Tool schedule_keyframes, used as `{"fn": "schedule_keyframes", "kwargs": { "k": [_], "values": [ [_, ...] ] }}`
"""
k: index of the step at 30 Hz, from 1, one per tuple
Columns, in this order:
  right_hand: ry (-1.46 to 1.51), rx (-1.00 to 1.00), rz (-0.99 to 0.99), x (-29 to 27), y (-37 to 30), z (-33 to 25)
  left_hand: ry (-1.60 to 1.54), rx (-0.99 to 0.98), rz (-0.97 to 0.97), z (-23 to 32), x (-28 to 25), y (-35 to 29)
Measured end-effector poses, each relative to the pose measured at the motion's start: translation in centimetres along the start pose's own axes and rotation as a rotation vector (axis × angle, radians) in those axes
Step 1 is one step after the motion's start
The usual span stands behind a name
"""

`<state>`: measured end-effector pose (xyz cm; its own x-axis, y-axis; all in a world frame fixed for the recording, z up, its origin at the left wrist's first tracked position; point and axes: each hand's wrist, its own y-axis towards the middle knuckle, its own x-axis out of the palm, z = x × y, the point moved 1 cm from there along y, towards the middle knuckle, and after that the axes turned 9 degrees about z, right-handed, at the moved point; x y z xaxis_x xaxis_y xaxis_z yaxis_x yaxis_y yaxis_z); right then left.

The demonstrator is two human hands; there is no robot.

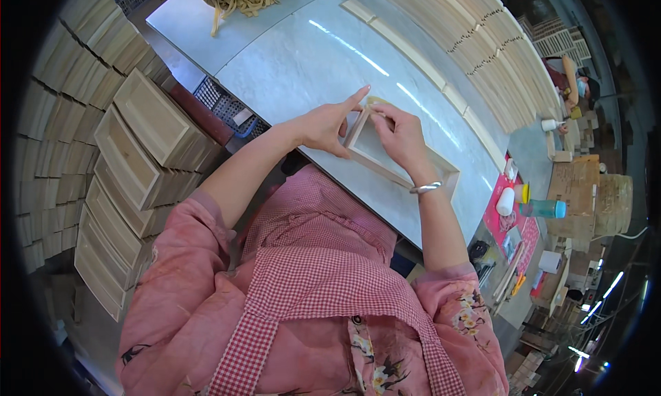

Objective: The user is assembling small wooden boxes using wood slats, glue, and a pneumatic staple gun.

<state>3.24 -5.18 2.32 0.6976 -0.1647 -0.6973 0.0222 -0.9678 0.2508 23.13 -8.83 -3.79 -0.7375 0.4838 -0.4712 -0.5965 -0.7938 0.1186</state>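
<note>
Head view: the right hand's fingers (385,115) bunch at the far left corner of a shallow rectangular frame (380,167) of pale smooth wood, their grip hidden; the left hand (325,126) is spread open against its left end. It lies by the glossy grey table's (289,62) near edge. Beyond run flat wooden strips (407,43); left, boxy wooden trays (153,124) stand stacked.
</note>
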Motion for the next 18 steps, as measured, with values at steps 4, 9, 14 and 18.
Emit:
{"fn": "schedule_keyframes", "kwargs": {
  "k": [4, 9, 14, 18],
  "values": [
    [-0.1, 0.013, 0.01, 0.5, 1.9, 1.2, 0.006, -0.02, -0.002, 0.5, -0.1, 0.0],
    [-0.013, 0.005, -0.158, 0.4, 2.5, 0.4, 0.007, -0.063, -0.026, 1.1, -0.6, 0.1],
    [-0.01, -0.083, -0.232, 0.3, 1.1, 0.0, 0.039, -0.023, -0.055, 0.3, -0.3, 0.5],
    [-0.191, -0.051, -0.206, -1.6, -0.8, -2.1, 0.181, 0.13, 0.043, -1.4, -0.1, 0.9]
  ]
}}
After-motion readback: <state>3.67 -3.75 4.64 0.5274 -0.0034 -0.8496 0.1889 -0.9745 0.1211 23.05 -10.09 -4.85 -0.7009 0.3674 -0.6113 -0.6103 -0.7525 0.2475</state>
